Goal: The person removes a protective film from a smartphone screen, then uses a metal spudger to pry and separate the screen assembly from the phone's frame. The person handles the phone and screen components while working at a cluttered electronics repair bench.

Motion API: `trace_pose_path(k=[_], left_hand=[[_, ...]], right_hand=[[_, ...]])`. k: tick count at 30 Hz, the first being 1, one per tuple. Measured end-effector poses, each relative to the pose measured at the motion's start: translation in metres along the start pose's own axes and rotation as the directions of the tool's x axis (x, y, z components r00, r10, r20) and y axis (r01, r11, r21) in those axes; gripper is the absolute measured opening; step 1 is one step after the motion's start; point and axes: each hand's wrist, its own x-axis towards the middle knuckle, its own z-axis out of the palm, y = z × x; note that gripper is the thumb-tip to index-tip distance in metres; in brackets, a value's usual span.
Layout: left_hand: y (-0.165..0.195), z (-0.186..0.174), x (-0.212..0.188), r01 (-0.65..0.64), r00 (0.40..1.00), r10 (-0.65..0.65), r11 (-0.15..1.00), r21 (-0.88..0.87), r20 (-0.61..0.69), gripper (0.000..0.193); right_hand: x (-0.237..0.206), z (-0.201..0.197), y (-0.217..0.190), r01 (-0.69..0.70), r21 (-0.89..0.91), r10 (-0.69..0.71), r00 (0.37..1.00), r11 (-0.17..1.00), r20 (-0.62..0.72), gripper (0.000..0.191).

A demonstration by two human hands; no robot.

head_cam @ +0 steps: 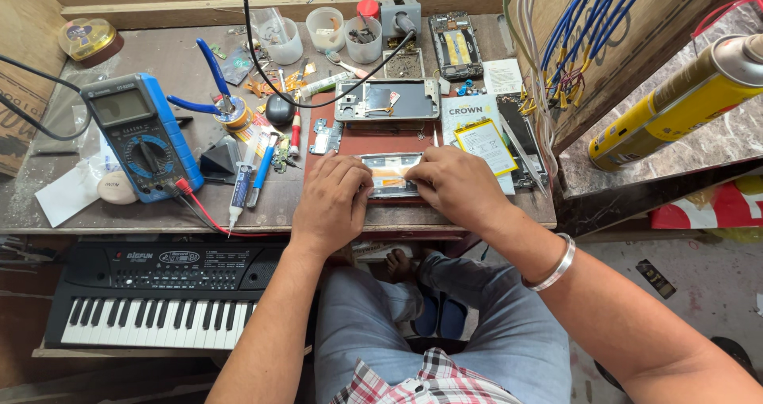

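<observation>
At the front edge of the tabletop (159,54), on a red mat (350,145), your two hands meet over an opened phone (389,173). Your left hand (330,201) grips its left end with curled fingers, and your right hand (457,185) presses down on its right end, fingertips on the phone's exposed inside. Just behind it lies a second opened phone frame (387,100). A yellow-edged battery (486,145) sits just right of your right hand. A blue multimeter (141,136) rests well to the left, with blue-handled pliers (208,82) near it.
</observation>
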Motion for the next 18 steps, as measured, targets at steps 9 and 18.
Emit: trace_pose_path(k=[9,18], left_hand=[[0.001,0.003,0.003,-0.003,1.0,0.004,1.0,0.02,-0.014,0.016],[-0.001,0.003,0.001,0.007,1.0,-0.006,1.0,0.027,-0.009,0.016]], right_hand=[[-0.004,0.005,0.001,-0.035,0.012,0.036,0.997,0.999,-0.062,0.009],[-0.003,0.01,-0.01,-0.155,0.038,0.158,0.984,0.987,-0.087,0.01]])
